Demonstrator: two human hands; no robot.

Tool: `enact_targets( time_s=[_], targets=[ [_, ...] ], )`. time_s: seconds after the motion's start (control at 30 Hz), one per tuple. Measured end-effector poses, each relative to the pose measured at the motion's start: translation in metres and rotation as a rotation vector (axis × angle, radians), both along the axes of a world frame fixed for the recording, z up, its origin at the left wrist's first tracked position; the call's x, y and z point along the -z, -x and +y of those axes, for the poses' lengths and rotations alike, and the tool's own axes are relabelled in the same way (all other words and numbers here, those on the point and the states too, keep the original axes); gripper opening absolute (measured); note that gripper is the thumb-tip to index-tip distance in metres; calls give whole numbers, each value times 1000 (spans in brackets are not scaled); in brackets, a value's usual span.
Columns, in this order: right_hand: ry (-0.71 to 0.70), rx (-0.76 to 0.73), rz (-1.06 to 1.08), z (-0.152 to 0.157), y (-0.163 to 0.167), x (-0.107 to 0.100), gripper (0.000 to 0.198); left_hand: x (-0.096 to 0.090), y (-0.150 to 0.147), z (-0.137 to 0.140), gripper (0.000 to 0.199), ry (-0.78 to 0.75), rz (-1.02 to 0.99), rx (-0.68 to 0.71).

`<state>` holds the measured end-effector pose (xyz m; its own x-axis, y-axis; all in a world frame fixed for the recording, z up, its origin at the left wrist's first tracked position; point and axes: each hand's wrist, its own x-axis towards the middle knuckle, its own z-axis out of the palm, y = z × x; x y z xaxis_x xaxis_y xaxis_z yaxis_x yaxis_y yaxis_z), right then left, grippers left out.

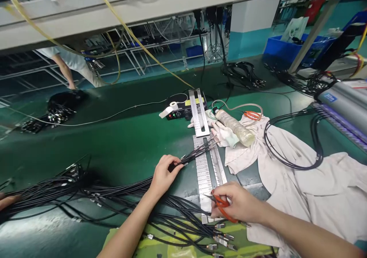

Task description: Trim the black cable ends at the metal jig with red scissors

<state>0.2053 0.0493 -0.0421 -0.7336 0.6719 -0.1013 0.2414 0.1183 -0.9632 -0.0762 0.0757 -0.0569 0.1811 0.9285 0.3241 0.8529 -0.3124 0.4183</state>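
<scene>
Left hand: fingers clamped on black cables, well in from green surface's far edge; likely light, springy, best gripped behind tips. Right hand: fingers around orange-handled cutters.

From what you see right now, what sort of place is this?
Probably a cable workshop or factory: black cables with metal connectors lie on a long green workbench, and the right hand holds an orange-handled tool.

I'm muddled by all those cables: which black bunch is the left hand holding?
The thin bunch whose tips cross the slotted metal plate beyond the left hand. The others lie outside its grip; the lower bunch ends in silver connectors.
</scene>
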Motion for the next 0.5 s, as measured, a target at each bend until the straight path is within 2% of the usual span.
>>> enact_targets(
  time_s=[0.23, 0.37, 0.5],
  targets=[
    [256, 66, 56, 7, 0, -6, 34, -10, -25, -8, 2, 21, 23, 31],
    [310, 77, 63, 7, 0, -13, 36, -10, -43, -2, 9, 40, 59, 120],
    [316, 86, 12, 9, -16, -31, 33, -6, -49, 6, 17, 8, 67, 144]
  ],
)
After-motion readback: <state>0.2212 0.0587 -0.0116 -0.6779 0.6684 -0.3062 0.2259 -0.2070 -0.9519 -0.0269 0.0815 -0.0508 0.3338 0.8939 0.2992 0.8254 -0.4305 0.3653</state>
